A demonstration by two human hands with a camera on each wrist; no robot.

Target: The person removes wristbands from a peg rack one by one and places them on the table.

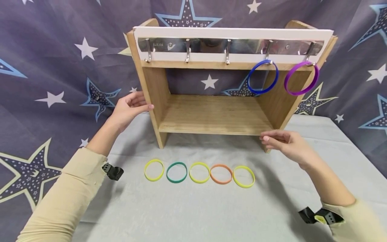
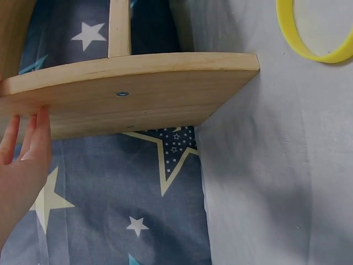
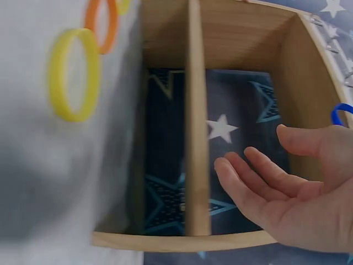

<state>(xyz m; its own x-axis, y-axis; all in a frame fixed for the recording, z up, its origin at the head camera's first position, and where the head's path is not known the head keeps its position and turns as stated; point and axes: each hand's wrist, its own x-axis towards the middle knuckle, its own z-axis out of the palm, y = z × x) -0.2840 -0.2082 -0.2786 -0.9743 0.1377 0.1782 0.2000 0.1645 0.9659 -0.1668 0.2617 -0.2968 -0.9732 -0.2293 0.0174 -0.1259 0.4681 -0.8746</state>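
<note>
A wooden rack [image 1: 211, 116] stands on the cloth, with a metal hook strip [image 1: 208, 47] across its upper front. A blue wristband [image 1: 262, 91] hangs from the second hook from the right. On the far-right hook is a purple wristband [image 1: 301, 92]. My left hand [image 1: 127, 109] touches the rack's left side panel [image 2: 160, 94], its fingers fairly straight against the outer face and the thumb at the front edge. My right hand [image 1: 290, 144] is by the lower right front corner, fingers loosely bent with nothing in them; in the right wrist view, thumb and fingertips [image 3: 223, 165] are apart.
Several wristbands lie in a row before the rack: yellow [image 1: 145, 171], green [image 1: 176, 182], yellow [image 1: 199, 182], orange [image 1: 221, 183] and yellow [image 1: 244, 186]. Grey cloth [image 1: 187, 211] covers the table. A star-patterned curtain [image 1: 75, 77] hangs behind and at both sides.
</note>
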